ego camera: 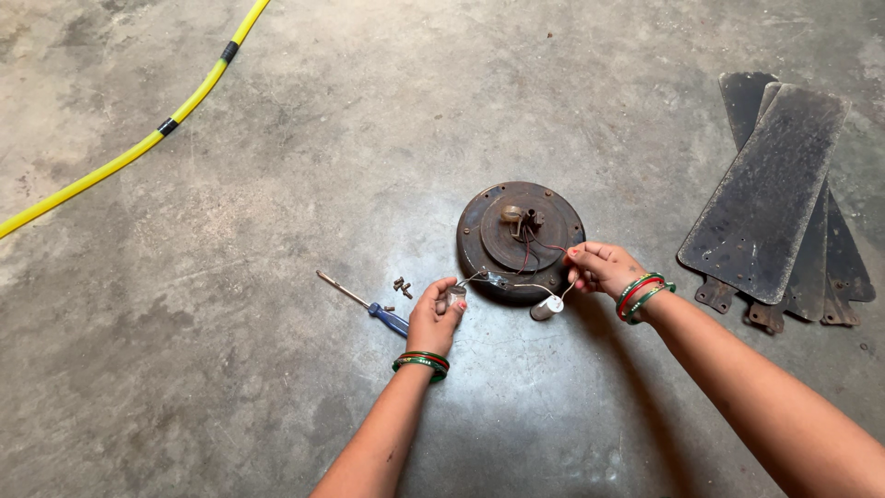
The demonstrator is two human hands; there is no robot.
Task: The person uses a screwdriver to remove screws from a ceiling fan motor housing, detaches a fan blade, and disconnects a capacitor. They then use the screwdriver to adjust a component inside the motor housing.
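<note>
A round, dark, rusty fan motor [520,238] lies flat on the concrete floor, with thin red and white wires coming out of its centre. My left hand [435,318] pinches a small grey part [454,297] on the end of one wire, just left of the motor. My right hand [601,268] grips wires at the motor's right rim. A small grey cylinder with a white end [548,307] hangs on a white wire below that hand and rests on the floor.
A blue-handled screwdriver [365,304] and several small screws [402,288] lie left of my left hand. Dusty dark fan blades [770,198] are stacked at the right. A yellow hose [138,143] crosses the upper left floor.
</note>
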